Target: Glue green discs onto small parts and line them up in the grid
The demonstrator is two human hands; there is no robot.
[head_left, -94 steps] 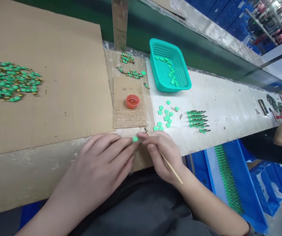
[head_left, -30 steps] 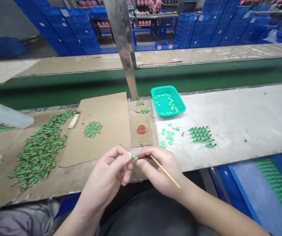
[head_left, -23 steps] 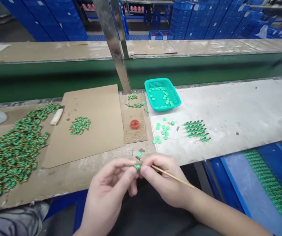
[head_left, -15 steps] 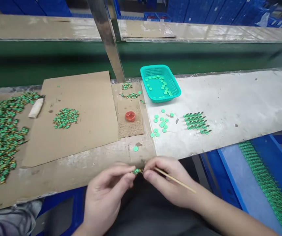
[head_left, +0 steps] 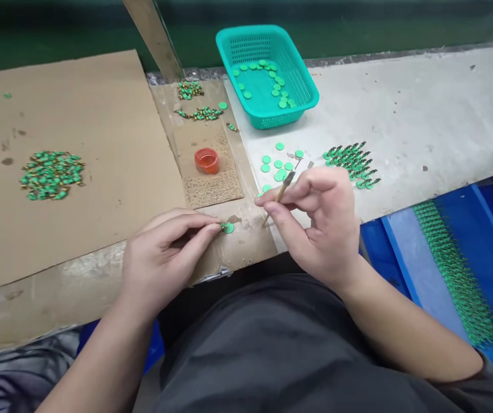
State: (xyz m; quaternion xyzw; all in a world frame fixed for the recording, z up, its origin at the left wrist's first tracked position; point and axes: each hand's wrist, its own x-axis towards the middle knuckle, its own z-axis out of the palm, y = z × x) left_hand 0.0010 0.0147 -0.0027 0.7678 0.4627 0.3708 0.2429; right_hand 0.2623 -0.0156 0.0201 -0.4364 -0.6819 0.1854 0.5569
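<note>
My left hand [head_left: 166, 252] is closed in a pinch at the table's front edge. Between thumb and forefinger is a small green-and-gold piece [head_left: 222, 227], mostly hidden by the fingertips. It touches or overlaps a flat green disc [head_left: 229, 228] on the table. My right hand [head_left: 321, 223], raised just to the right, grips a thin wooden stick [head_left: 280, 192] with a dark tip pointing up and away. Beyond the right hand lie several loose green discs [head_left: 279, 146]. Farther left, a small red cup [head_left: 206, 161] stands on a brown cardboard piece [head_left: 216, 198].
A teal basket [head_left: 310, 100] holding green discs stands at the back. Rows of assembled green pieces [head_left: 352, 163] are at right, more on a board [head_left: 457, 275] in a blue crate below. Green-and-gold pieces [head_left: 52, 175] are heaped on cardboard [head_left: 112, 103] at left.
The view has tilted down and moved closer. My hands have parted: the left has brought the small piece to the disc on the table; the right has lifted and turned the stick tip-up.
</note>
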